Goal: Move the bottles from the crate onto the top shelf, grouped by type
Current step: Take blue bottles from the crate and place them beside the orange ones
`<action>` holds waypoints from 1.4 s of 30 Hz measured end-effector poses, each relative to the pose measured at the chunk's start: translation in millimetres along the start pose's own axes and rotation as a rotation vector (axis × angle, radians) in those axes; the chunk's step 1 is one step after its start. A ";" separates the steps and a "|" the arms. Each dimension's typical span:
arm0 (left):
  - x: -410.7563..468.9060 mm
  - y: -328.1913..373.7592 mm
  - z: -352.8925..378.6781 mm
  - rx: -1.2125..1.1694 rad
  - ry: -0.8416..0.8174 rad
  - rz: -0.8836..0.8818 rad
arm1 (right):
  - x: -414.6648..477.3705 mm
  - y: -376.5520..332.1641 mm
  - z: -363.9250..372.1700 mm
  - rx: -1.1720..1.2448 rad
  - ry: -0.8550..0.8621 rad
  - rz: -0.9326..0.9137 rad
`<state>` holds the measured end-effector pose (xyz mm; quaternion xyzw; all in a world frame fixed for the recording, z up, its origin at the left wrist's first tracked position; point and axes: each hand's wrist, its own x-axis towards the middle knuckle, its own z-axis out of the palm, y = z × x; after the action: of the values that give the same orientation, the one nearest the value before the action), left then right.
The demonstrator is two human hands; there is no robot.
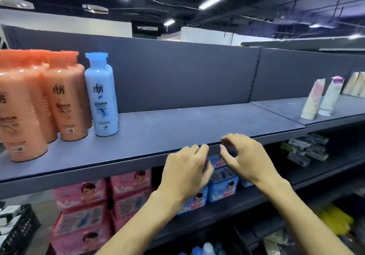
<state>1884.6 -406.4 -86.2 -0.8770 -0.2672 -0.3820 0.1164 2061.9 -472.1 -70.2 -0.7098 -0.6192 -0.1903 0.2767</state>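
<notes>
L hand (185,167): fingers loosely curled, empty, tips at top shelf (158,136) front edge; contact unclear. R hand (248,160): fingers half-spread, bent, empty. Blue bottle (101,94) beside orange bottles (65,100).

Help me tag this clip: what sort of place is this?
Most likely a shop aisle being stocked: a long grey shelf carries matching orange bottles and a blue bottle, with stacked pink packs on the level below.

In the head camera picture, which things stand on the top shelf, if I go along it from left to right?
On the top shelf: orange bottles → blue bottle → tubes → pale packs at the right edge.
</notes>
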 end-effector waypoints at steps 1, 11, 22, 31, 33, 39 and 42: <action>-5.3 6.4 8.9 -0.019 -0.043 0.004 | -9.0 5.6 2.8 0.003 0.001 0.006; -121.0 47.7 106.9 -0.068 -0.563 0.008 | -103.8 51.5 92.3 0.031 -0.338 0.143; -259.9 40.6 166.4 -0.148 -0.874 -0.322 | -201.8 32.9 229.8 0.210 -0.836 0.269; -310.1 28.9 193.6 -0.119 -0.998 -0.459 | -242.5 3.0 311.0 0.296 -0.981 0.410; -317.6 27.0 197.2 -0.120 -1.006 -0.481 | -249.1 -4.7 326.4 0.295 -1.003 0.467; -333.6 16.7 208.2 -0.095 -1.000 -0.536 | -257.5 -27.5 367.2 0.356 -0.965 0.707; -340.3 7.2 210.7 -0.072 -0.990 -0.556 | -262.4 -34.2 384.6 0.407 -0.898 0.834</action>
<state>1824.3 -455.5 -478.9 -0.8515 -0.4976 0.0495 -0.1575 1958.2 -430.6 -523.4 -0.8345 -0.3708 0.3702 0.1704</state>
